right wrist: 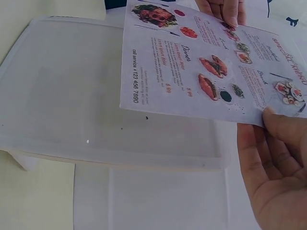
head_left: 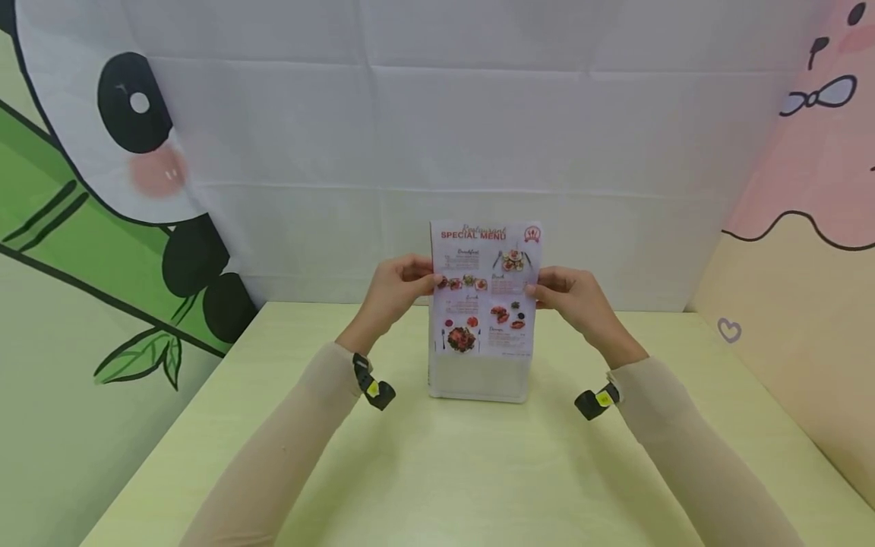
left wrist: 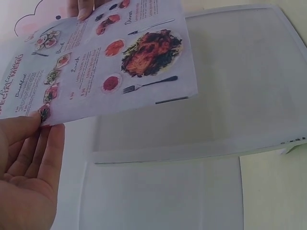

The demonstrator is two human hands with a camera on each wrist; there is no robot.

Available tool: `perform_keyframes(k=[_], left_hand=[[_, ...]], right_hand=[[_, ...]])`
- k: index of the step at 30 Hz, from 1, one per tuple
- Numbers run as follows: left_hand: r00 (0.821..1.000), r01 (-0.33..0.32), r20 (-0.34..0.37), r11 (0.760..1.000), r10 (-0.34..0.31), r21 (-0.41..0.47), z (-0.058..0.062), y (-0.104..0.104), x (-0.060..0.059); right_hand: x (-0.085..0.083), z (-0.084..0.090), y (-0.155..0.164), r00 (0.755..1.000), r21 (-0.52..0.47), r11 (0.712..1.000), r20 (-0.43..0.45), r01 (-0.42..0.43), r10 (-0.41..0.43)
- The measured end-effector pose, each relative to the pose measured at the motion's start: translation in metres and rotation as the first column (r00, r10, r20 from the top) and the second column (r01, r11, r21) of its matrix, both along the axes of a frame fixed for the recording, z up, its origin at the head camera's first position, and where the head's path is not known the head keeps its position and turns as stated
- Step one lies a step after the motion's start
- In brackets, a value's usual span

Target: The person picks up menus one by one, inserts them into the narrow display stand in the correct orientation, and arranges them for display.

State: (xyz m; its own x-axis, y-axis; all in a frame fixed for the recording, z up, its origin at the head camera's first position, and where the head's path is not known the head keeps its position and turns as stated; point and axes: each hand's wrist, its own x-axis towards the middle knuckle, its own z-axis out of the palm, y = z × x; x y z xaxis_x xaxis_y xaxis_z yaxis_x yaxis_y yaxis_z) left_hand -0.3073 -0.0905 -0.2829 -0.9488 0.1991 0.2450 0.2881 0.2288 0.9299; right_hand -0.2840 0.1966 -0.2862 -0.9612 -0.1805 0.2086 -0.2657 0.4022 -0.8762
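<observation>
Head view looks down from afar; both wrist views closely share the menu sheet point(head_left: 486, 289).

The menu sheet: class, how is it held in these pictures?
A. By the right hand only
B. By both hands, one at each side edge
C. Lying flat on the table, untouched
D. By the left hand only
B: the left hand and right hand each pinch a side edge of the menu sheet, above the clear stand.

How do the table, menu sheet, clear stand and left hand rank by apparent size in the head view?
1. Table, largest by far.
2. Clear stand, though the sheet covers most of it.
3. Menu sheet, looks slightly shorter than the stand.
4. Left hand, smallest; its grip pinches the sheet's edge.
Stand versus sheet is close; their widths look alike.
</observation>
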Motion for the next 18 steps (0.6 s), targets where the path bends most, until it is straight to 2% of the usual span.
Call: perform_keyframes(k=[9, 18], left_hand=[[0.998, -0.021, -0.057, 0.999, 0.023, 0.031, 0.012, 0.002, -0.008], [0.993, -0.025, -0.112, 0.997, 0.034, 0.079, 0.024, 0.004, -0.015]], right_hand=[[-0.007, 0.014, -0.002, 0.999, -0.001, 0.999, -0.009, 0.036, -0.036], [-0.018, 0.024, -0.003, 0.995, -0.044, 0.997, -0.075, 0.055, -0.059]])
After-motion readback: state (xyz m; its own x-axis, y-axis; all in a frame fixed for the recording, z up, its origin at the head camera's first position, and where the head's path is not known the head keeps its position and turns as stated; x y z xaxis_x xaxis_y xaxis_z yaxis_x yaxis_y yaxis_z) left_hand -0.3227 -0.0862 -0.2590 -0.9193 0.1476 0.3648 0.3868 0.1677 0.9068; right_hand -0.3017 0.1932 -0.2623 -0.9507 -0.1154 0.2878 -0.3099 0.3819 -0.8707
